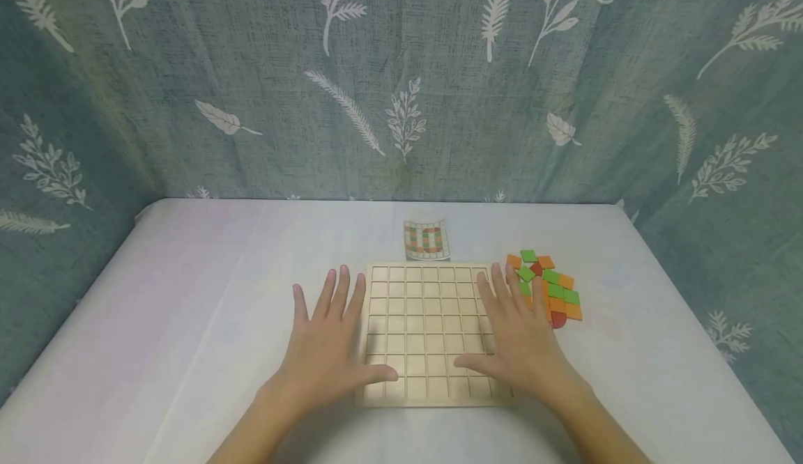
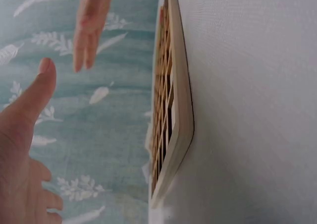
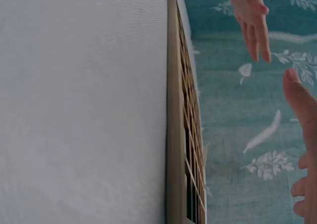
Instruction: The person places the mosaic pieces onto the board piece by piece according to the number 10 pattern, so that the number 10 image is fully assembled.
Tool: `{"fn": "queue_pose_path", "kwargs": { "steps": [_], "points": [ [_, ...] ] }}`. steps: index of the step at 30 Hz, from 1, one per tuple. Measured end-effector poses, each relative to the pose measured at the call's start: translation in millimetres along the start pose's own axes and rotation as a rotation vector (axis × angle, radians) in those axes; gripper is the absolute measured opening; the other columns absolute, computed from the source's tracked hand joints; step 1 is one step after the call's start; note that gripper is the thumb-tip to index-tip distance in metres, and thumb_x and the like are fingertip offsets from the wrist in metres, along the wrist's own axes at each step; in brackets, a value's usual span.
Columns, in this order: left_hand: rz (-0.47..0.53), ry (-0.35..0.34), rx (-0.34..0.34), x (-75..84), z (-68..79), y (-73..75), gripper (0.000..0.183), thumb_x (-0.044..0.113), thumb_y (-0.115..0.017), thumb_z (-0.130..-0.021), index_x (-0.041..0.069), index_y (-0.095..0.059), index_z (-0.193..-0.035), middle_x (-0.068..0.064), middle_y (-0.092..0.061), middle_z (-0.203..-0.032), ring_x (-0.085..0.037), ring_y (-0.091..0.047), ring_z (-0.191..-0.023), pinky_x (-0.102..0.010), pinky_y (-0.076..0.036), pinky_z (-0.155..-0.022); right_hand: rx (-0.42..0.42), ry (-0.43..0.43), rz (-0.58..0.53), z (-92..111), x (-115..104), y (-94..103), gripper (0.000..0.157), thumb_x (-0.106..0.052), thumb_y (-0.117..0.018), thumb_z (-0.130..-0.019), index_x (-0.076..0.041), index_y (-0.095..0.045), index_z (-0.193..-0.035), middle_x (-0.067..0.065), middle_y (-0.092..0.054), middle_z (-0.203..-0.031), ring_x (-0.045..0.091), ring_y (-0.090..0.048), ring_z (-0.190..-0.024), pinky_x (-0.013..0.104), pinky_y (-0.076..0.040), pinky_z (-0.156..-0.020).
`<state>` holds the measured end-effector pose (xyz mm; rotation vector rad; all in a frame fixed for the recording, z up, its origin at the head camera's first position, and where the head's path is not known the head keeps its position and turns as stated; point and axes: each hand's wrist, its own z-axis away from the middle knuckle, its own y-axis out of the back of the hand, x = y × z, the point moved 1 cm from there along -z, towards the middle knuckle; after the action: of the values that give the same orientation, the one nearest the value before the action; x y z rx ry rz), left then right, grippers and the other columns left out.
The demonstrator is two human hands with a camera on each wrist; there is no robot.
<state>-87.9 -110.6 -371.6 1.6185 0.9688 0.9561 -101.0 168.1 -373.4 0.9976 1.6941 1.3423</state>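
Note:
A square wooden grid board (image 1: 415,343) with rows of shallow square cells lies flat on the white table. Over its left edge is my left hand (image 1: 326,352), fingers straight and spread, thumb pointing inward. My right hand (image 1: 523,345) mirrors it above the board's right side, also spread out. Both wrist views show the hands raised above the board, holding nothing. Just beyond the right fingers lies a loose cluster of flat tiles, among them a green tile (image 1: 528,256), an orange tile (image 1: 574,311) and a red rounded tile (image 1: 559,320); the right fingers partly hide some.
Behind the board stands a small curled pattern card (image 1: 426,240) printed with a coloured grid. The white table (image 1: 188,311) reaches back to a grey-green leaf-print curtain (image 1: 401,102), which also closes off both sides.

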Motion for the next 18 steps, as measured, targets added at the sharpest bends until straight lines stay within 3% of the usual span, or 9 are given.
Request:
{"fn": "queue_pose_path", "kwargs": {
  "steps": [8,12,18],
  "points": [
    [0.057,0.012,-0.059,-6.4,5.4,-2.5,0.127,0.084,-0.057,-0.061,0.005,-0.014,-0.151,-0.02,-0.01,-0.156,-0.036,-0.007,-0.144,-0.07,0.001,-0.104,0.022,-0.033,-0.049,3,15,6.3,0.117,-0.07,-0.067,-0.068,-0.001,-0.019,-0.149,0.02,-0.012,-0.156,0.036,-0.002,-0.145,0.06,0.0,-0.111],
    [0.141,0.008,-0.091,-10.8,5.9,-2.0,0.128,0.08,-0.061,-0.061,0.006,-0.009,-0.152,-0.017,-0.005,-0.157,-0.034,-0.003,-0.145,-0.068,0.002,-0.106,0.076,-0.019,-0.072,7,25,9.3,0.116,-0.066,-0.07,-0.067,0.002,-0.022,-0.148,0.02,-0.019,-0.155,0.042,-0.01,-0.142,0.062,0.0,-0.11],
    [0.27,-0.004,-0.171,-21.1,8.1,-5.4,0.13,0.074,-0.068,-0.06,0.009,-0.004,-0.152,-0.013,0.0,-0.158,-0.032,0.0,-0.146,-0.065,0.004,-0.108,0.131,-0.02,-0.111,14,40,10.3,0.115,-0.061,-0.074,-0.067,-0.009,-0.016,-0.152,0.017,-0.024,-0.154,0.036,-0.014,-0.143,0.064,0.0,-0.108]
  ]
}}
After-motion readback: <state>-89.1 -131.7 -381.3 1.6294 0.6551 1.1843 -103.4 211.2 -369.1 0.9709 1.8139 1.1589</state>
